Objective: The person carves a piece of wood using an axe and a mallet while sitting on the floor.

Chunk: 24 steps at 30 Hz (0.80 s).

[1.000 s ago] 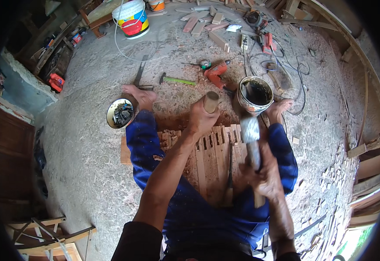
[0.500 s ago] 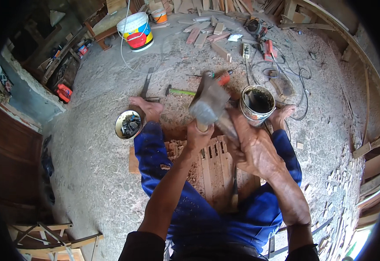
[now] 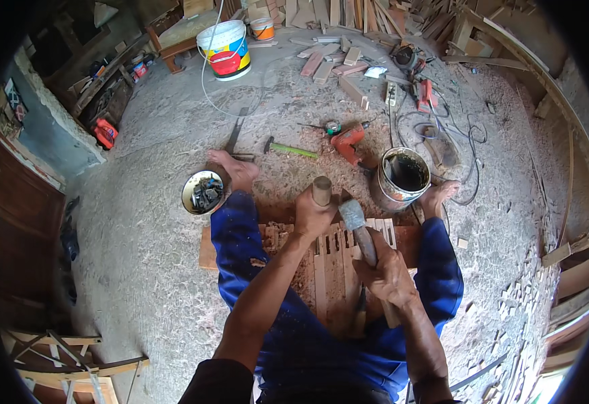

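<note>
My left hand (image 3: 314,214) is closed around the upright wooden handle of a chisel (image 3: 322,191). Its round top shows above my fist, while its blade is hidden below. Beside it, my right hand (image 3: 390,277) grips the wooden handle of a hatchet (image 3: 353,215), whose blunt grey back faces me. The hatchet head is close to the chisel but looks apart from it. Under my hands lie several wooden strips (image 3: 320,283) with cut slots, side by side between my legs, strewn with shavings. Another wooden-handled tool (image 3: 360,315) rests on them.
A tin of dark metal bits (image 3: 186,195) stands by my left foot, a dark-filled bucket (image 3: 389,194) by my right. Beyond lie a green-handled hammer (image 3: 294,151), an orange drill (image 3: 348,140) and corded tools (image 3: 426,95). A colourful bucket (image 3: 225,57) and wood offcuts (image 3: 321,67) are farther back.
The hatchet has swung down and toward me, from above the chisel to its right side. My right hand has dropped with it. The chisel's top and the drill now show plainly.
</note>
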Tool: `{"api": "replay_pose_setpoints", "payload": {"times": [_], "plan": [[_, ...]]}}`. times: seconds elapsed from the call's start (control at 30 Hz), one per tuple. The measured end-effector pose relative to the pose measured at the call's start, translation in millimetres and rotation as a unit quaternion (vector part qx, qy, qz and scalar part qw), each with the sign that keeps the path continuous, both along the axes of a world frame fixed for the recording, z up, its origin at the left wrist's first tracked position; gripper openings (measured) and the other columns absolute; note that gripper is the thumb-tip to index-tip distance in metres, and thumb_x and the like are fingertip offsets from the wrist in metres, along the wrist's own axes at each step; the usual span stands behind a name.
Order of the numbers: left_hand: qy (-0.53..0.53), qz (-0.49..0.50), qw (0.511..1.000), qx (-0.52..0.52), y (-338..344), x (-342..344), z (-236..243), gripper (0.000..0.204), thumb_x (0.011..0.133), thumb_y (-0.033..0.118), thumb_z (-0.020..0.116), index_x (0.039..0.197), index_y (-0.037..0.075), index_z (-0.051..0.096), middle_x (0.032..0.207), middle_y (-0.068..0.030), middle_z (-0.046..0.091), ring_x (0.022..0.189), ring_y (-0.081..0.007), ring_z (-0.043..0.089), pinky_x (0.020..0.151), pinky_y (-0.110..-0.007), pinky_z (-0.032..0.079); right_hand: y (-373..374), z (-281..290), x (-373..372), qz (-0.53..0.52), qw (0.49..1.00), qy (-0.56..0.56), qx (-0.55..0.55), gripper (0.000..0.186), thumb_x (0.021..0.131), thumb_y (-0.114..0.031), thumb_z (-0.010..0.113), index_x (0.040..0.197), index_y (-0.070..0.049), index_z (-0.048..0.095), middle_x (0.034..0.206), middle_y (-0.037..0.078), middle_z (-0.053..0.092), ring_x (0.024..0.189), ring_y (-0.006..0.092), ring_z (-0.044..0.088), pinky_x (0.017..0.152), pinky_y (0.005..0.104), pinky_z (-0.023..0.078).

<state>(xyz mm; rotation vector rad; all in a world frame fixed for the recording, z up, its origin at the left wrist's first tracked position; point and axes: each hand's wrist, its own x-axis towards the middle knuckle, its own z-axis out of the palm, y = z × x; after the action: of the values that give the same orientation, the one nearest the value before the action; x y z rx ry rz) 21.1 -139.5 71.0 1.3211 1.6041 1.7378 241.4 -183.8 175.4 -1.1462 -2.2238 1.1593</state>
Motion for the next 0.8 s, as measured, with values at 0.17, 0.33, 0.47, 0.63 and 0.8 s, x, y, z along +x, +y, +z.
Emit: {"api": "replay_pose_setpoints", "payload": {"times": [0.17,0.33,0.47,0.63,0.8], "plan": [[0.028,-0.012,0.999,0.04,-13.5,11.9,6.9,0.015,0.08,0.009,0.075,0.088,0.003,0.063,0.074,-0.0089,0.065,0.066,-0.0166,0.063,0.063,-0.034,0.052,2.5,19.2,-1.1,-0.01,1.0,0.015,-0.014,0.057,0.084,-0.007,0.067,0.138,-0.007,0.048,0.083,0.018,0.065,0.08,0.0329,0.066,0.07,0.0414,0.052],[0.071,-0.06,0.995,0.038,-28.3,21.2,4.4,0.019,0.079,0.005,0.075,0.095,0.002,0.064,0.083,-0.0064,0.068,0.076,-0.0166,0.065,0.072,-0.033,0.054,9.9,70.9,-9.6,-0.003,0.991,0.087,0.102,0.06,0.082,0.004,0.065,0.139,-0.007,0.048,0.074,0.003,0.057,0.065,0.0114,0.053,0.062,0.0291,0.047],[0.075,-0.111,0.988,0.078,-25.5,1.9,-34.9,0.036,0.081,-0.004,0.072,0.114,0.004,0.06,0.106,-0.0067,0.068,0.095,-0.0162,0.066,0.083,-0.031,0.052,9.5,80.2,-17.4,0.105,0.965,-0.142,0.194,0.071,0.076,0.001,0.066,0.142,-0.005,0.04,0.086,0.019,0.067,0.076,0.0332,0.068,0.069,0.0445,0.054],[-0.158,-0.072,0.981,0.087,-37.6,36.5,-35.6,0.037,0.076,0.001,0.08,0.109,0.0,0.064,0.102,-0.0083,0.072,0.093,-0.017,0.068,0.085,-0.032,0.054,22.3,40.9,-6.7,0.167,0.962,-0.156,0.146,0.078,0.074,-0.003,0.066,0.144,0.003,0.033,0.09,0.029,0.068,0.085,0.0458,0.068,0.073,0.0511,0.055],[-0.029,0.014,0.999,0.018,-22.3,-4.4,-7.4,0.037,0.079,0.002,0.077,0.112,0.001,0.061,0.097,-0.009,0.069,0.09,-0.0172,0.068,0.08,-0.032,0.055,2.2,45.5,-2.0,0.045,0.994,0.047,0.091,0.036,0.082,-0.003,0.065,0.117,-0.001,0.055,0.073,0.015,0.061,0.062,0.0306,0.062,0.06,0.0377,0.05]]}}
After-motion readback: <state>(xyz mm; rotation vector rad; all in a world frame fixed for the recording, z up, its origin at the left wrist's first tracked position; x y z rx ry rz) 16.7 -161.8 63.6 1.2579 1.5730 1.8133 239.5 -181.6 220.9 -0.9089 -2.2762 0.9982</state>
